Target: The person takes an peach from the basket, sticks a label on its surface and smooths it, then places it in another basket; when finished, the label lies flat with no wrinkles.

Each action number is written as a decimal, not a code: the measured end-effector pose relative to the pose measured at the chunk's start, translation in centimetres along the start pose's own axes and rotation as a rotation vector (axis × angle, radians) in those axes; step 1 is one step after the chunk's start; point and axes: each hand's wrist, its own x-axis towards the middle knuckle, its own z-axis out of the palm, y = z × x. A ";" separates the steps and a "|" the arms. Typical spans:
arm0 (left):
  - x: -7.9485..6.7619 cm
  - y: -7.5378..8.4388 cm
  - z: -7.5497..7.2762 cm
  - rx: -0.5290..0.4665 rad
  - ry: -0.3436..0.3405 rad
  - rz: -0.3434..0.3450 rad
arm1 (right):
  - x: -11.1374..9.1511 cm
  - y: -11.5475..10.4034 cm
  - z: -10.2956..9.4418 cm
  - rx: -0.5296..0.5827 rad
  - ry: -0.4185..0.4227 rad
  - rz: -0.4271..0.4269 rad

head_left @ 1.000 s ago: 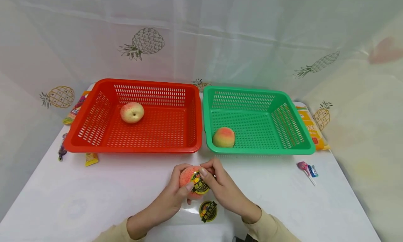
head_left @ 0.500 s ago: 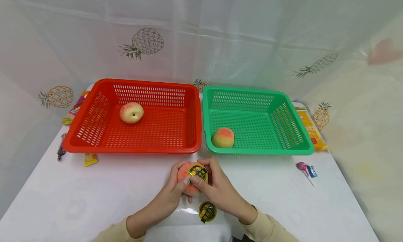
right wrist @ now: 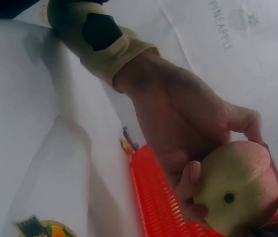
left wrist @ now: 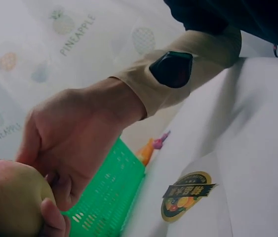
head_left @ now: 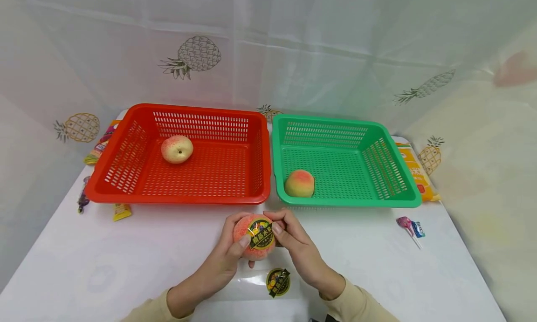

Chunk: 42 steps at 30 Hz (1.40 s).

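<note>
The peach (head_left: 241, 229), its sticker (head_left: 261, 235) facing up, sits between both hands above the white table (head_left: 168, 256): the left hand (head_left: 224, 256) wraps it closely, the right hand (head_left: 303, 252) curls against its other side, thumb at the sticker's edge. Beyond stand red (head_left: 201, 199) and green baskets (head_left: 348, 202).

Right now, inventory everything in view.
Wide slotted plastic basket: one, red, back left
Narrower slotted plastic basket: one, green, back right
Round peaches: two, pink-yellow, one per basket
Round held peach: one, pink-yellow, front centre
Clear plastic sheet: one, transparent, front
Round printed stickers: two, black-gold, held peach and clear sheet
Shiny snack bags: two, multicoloured and orange, outer sides
Wrapped lollipop: one, pink, right
Small wrapped pieces: three; purple and yellow left, blue right
Flat table: one, white, beneath
Pineapple-print fabric: one, pale, behind
Unclear object: one, black, bottom edge
Left hand, right hand: two, on held peach
Sleeves: two, beige, forearms
</note>
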 end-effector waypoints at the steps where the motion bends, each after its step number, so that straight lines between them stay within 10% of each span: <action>1: 0.0 0.1 0.0 -0.004 -0.005 0.007 | 0.0 0.0 -0.1 0.005 0.004 0.002; 19: 0.0 0.1 1.5 0.080 0.054 -0.080 | -0.1 -0.5 -1.5 -0.156 0.095 0.048; 26: 1.4 5.5 2.1 0.339 0.170 -0.011 | -0.8 -3.1 -7.9 -0.680 0.601 -0.011; 32: 5.4 7.7 2.2 0.694 0.292 0.056 | -2.8 -3.9 -15.6 -1.112 0.875 0.241; 37: 10.8 8.3 2.1 0.908 0.282 0.118 | -3.4 -2.8 -20.3 -1.173 0.810 0.554; 42: 16.0 8.3 2.0 1.132 0.220 0.017 | -3.2 -1.5 -21.7 -1.095 0.720 0.671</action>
